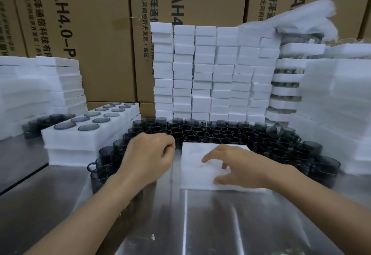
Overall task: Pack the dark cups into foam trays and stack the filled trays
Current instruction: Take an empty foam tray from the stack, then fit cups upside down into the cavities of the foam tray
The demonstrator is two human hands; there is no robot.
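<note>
A white foam tray (pixel 194 166) lies flat on the steel table in front of me. My right hand (pixel 239 166) rests on it with fingers spread and relaxed. My left hand (pixel 148 156) hovers to the tray's left with fingers curled into a loose fist, over several dark cups (pixel 106 154); whether it holds anything is hidden. Many dark translucent cups (pixel 220 132) stand packed in rows behind the tray. To the left sits a filled foam tray (pixel 66 136) with dark cups in its holes, stacked on another tray.
Tall columns of white foam blocks (pixel 202 70) stand behind the cups. More foam stacks rise at the left (pixel 40 86) and right (pixel 337 104). Cardboard boxes (pixel 90 24) form the back wall. The shiny steel table (pixel 200 224) extends toward me.
</note>
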